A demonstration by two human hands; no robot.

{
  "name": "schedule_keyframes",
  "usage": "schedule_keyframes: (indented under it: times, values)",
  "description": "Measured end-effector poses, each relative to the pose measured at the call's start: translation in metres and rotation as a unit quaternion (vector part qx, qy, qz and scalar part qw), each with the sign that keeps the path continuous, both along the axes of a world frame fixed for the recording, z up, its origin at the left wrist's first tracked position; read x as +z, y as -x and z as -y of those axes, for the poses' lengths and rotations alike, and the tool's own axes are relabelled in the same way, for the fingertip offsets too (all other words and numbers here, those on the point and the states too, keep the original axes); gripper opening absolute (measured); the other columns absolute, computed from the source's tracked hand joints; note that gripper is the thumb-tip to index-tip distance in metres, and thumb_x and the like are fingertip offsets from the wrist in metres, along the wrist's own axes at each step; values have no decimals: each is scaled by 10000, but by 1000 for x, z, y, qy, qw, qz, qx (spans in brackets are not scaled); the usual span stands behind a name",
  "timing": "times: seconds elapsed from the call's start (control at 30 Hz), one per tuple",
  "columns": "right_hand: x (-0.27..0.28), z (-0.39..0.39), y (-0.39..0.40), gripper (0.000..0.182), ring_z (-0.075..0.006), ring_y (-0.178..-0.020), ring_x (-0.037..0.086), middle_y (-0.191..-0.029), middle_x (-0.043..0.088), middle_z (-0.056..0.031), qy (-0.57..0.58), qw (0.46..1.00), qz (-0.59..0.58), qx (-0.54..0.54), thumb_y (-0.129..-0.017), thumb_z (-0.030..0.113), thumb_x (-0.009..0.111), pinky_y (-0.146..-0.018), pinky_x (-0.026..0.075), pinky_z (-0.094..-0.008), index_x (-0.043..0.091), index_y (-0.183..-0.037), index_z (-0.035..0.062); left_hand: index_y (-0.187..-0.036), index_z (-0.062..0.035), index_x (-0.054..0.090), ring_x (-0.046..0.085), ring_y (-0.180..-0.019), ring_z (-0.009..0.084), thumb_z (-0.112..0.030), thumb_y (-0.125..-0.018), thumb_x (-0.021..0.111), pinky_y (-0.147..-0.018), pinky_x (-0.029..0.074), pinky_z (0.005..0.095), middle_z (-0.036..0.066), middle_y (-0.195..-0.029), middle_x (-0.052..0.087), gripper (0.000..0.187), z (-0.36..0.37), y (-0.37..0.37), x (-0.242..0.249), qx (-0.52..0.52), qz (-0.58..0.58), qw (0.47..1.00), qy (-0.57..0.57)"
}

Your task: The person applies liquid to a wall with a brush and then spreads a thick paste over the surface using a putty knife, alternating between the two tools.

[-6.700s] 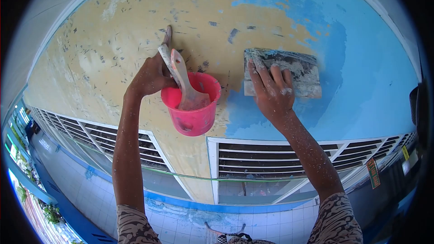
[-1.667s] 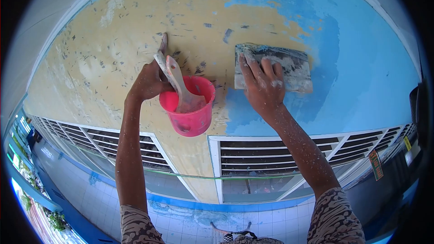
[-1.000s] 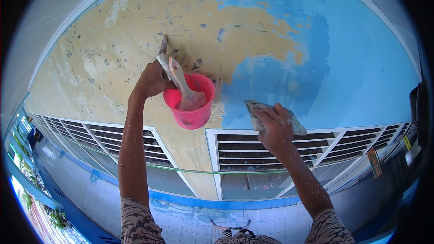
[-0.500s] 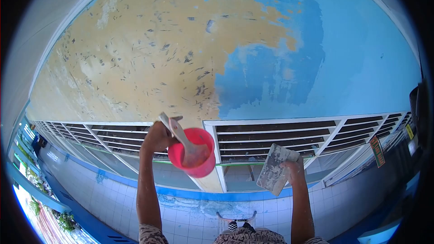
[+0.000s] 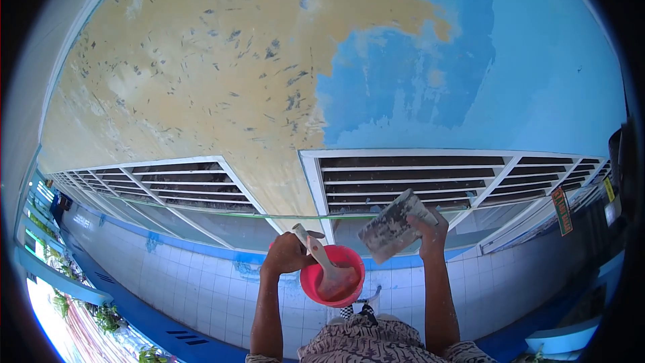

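My left hand (image 5: 287, 253) is closed at the rim of a small pinkish-red pail (image 5: 358, 273), held in front of my body. A wide paintbrush (image 5: 330, 270) leans in the pail, bristles down, its pale handle rising past my fingers. My right hand (image 5: 430, 230) grips a flat rectangular scraper (image 5: 396, 225), coated in grey and whitish smears, with the thumb across its face. The scraper is tilted, to the right of the pail and above it in view.
Ahead rises a wall (image 5: 201, 81), bare yellowish and scuffed at left, blue at right. Below it run slatted vents (image 5: 403, 178) with white frames and glass panes. A tiled floor (image 5: 215, 296) lies beneath. A small sign (image 5: 562, 212) hangs at right; plants (image 5: 107, 317) stand beyond the railing at left.
The view has tipped downward. My left hand with the pail and brush has moved right and closer to my body. The scraper has risen in view, turned flatter and come nearer the pail.
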State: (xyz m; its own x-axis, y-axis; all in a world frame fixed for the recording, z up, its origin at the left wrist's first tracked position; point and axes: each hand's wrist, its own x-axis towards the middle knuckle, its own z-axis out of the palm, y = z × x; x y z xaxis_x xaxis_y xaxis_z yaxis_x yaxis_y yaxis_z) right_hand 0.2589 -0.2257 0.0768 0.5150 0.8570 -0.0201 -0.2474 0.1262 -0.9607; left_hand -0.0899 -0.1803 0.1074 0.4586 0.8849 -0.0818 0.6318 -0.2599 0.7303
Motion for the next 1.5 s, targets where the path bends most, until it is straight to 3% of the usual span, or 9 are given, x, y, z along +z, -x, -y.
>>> schedule_keyframes:
  times: [0.17,0.27,0.37,0.5,0.63,0.93,1.23,1.43,1.5]
  values:
    - [-35,-13,2,481,-251,-1064,646,-1168,655,-91,-51,956,-291,-1,-804,10,757,-910,534,-437,588,-1254,14,-1220,-124,709,725,-790,216,-246,-671,880,-727,588,350,108,-896,737,587,12,-15,-29,-29,-21,999,24]
    - [-58,-20,10,501,-287,-1144,620,-1215,655,-101,-68,933,-354,15,-838,17,724,-1033,480,-463,568,-1315,20,-1238,-145,705,705,-723,217,-296,-676,857,-680,566,348,99,-834,724,601,14,-26,-26,-39,-54,997,34]
    - [-64,-23,23,457,-272,-1144,625,-1220,658,-82,-38,921,-388,14,-856,32,726,-1032,488,-457,588,-1291,46,-1162,-118,723,648,-572,243,-364,-690,802,-596,512,362,100,-672,668,539,17,-33,-29,-42,-67,997,16]
    - [-80,-31,33,411,-257,-1125,639,-1210,666,-73,-12,894,-447,16,-861,45,743,-1009,508,-436,609,-1249,64,-1012,-67,714,662,-617,292,-345,-730,733,-600,500,397,137,-689,665,397,6,-33,-45,-82,-106,991,5]
    - [-84,-32,41,439,-284,-1143,635,-1219,662,-95,9,859,-512,1,-863,38,748,-1017,510,-462,593,-1273,51,-900,-25,665,659,-702,387,-329,-814,574,-650,487,467,190,-730,666,329,-2,-34,-63,-61,-2,997,-49]
    - [-78,-41,35,437,-280,-1171,625,-1238,654,-100,-34,839,-544,7,-886,56,738,-1055,496,-452,575,-1291,50,-933,-34,677,662,-687,402,-342,-917,475,-689,499,504,160,-653,669,369,-21,-48,-46,2,61,997,-52]
    - [-69,-47,52,409,-295,-1182,619,-1255,643,-120,-56,830,-553,49,-909,83,724,-1068,489,-474,567,-1285,36,-952,-26,663,658,-789,468,-232,-858,608,-726,515,554,253,-790,678,233,-25,-63,-46,14,84,986,-144]
    - [-64,-37,49,426,-313,-1188,617,-1255,642,-146,-1,814,-545,202,-890,62,727,-1077,482,-473,567,-1281,9,-956,-34,672,666,-826,462,-224,-789,700,-736,534,537,251,-851,698,254,-32,-61,-61,75,46,984,-154]
    - [-68,-33,41,442,-309,-1177,625,-1249,649,-141,17,855,-455,248,-878,47,727,-1073,485,-463,573,-1290,5,-1002,1,692,739,-817,342,-130,-723,784,-721,571,417,189,-866,734,323,-34,-54,-64,89,70,981,-156]
